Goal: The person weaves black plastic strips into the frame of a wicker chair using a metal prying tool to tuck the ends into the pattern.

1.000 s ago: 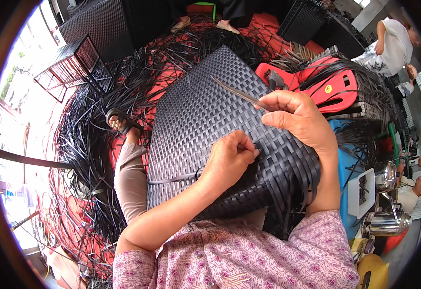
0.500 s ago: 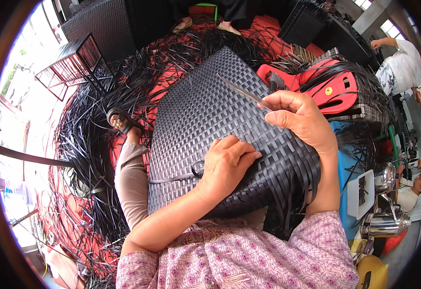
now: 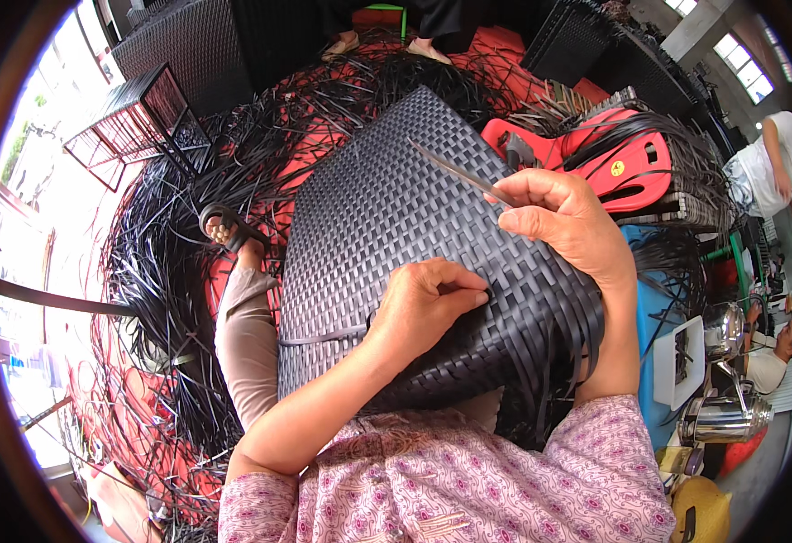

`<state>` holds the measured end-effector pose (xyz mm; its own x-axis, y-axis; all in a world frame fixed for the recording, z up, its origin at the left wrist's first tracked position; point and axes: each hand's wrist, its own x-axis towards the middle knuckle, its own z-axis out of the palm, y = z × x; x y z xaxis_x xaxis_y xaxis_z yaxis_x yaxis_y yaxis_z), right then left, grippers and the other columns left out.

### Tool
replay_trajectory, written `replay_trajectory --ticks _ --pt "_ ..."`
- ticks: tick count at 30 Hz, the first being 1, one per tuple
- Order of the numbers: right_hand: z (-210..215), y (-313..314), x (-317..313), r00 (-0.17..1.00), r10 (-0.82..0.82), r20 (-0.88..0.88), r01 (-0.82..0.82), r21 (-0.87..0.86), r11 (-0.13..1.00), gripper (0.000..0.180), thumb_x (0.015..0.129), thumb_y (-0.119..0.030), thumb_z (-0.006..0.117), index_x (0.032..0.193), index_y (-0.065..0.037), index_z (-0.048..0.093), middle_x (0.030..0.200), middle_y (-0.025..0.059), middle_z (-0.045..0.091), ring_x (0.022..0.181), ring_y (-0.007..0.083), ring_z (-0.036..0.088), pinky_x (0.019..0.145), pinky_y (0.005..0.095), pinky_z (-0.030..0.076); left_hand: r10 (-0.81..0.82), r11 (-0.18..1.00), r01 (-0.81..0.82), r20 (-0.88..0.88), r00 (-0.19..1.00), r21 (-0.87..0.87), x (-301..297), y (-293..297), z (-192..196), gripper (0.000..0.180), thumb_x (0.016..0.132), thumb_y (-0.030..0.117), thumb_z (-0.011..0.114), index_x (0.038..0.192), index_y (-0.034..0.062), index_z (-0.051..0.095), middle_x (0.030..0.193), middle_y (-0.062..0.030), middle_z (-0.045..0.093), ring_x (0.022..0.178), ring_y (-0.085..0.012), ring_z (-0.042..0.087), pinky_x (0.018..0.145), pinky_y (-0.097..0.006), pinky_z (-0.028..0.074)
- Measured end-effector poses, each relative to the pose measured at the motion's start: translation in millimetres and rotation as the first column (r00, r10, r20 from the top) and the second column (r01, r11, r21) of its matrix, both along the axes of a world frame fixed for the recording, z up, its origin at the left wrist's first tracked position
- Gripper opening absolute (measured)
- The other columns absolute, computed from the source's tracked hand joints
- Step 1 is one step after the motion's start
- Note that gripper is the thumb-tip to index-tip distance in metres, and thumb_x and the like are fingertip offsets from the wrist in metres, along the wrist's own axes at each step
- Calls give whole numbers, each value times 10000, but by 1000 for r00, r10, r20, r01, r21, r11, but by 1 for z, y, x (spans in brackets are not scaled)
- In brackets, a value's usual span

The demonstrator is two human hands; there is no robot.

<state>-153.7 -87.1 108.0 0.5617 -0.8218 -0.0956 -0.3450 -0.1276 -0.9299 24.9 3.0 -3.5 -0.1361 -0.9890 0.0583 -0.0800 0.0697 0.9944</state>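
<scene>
A large panel of woven black plastic strips lies tilted across my lap, with loose strip ends hanging over its near right edge. My left hand rests on the weave. Its thumb and forefinger are pinched on a small dark bit, apparently a black plastic strip, mostly hidden by the fingers. Another length of flat strip runs over the weave to this hand's wrist. Above the panel's right side, my right hand grips a slender, pointed, slightly curved tool between thumb and fingers; its tip points far left.
Heaps of loose black strips cover the red floor sheet around me. A black metal frame stands far left. On the right are a red plastic seat, a white tray and a steel kettle. Other people are nearby.
My left thumb and forefinger have come together more tightly in a pinch. The strip loop beside the left wrist no longer shows. A person at the far right has bent over.
</scene>
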Motion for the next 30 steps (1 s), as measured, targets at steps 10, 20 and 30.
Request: replay_trajectory --ticks 10,20,30 --pt "-1 1 -6 1000 -6 -4 6 -5 1000 292 878 -84 719 1134 40 653 981 9 672 897 71 604 816 239 492 -41 999 40 92 995 12 -7 -15 19 246 860 180 738 1058 36 709 793 -108 700 735 -175 675 696 -300 532" --pt "5 2 -3 1000 16 -6 -17 -11 1000 301 885 -75 720 1154 40 648 965 10 678 896 71 616 812 239 507 150 942 -14 382 912 -336 -20 -16 19 223 887 213 672 1047 67 724 898 -131 697 802 -333 684 711 -421 544" --pt "5 4 -2 999 23 31 -23 -1 1000 298 881 -87 717 1133 59 650 936 23 680 861 76 612 779 243 498 122 941 -10 313 942 -339 -21 -20 19 195 878 171 691 1039 65 719 793 -138 695 738 -332 691 675 -402 546"
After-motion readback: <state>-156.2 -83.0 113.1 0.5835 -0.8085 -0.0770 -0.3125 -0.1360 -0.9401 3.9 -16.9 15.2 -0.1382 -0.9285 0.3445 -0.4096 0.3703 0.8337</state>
